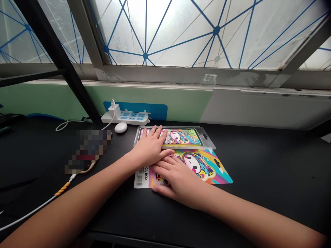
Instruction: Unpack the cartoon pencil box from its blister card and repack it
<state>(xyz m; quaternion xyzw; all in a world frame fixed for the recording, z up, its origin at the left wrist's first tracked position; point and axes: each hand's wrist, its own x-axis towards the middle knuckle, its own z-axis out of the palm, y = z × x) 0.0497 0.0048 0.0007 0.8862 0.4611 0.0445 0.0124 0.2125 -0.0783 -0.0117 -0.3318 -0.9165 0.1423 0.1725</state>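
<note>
My left hand (150, 146) lies flat, fingers spread, on the left end of a colourful cartoon pencil box in a clear plastic blister pack (184, 137) on the black desk (271, 172). My right hand (176, 175) lies flat with fingers stretched out on a colourful printed card (209, 168) in front of the pack; the card shows a barcode and the words "CIL BOX" at its left edge. Both hands press down and hold nothing.
A white power strip (129, 117) with a plugged charger stands at the back by the wall, a small white oval object (120, 127) beside it. A white cable with an orange wrap (62, 188) runs across the left. A blurred patch (88, 151) lies left of my hands.
</note>
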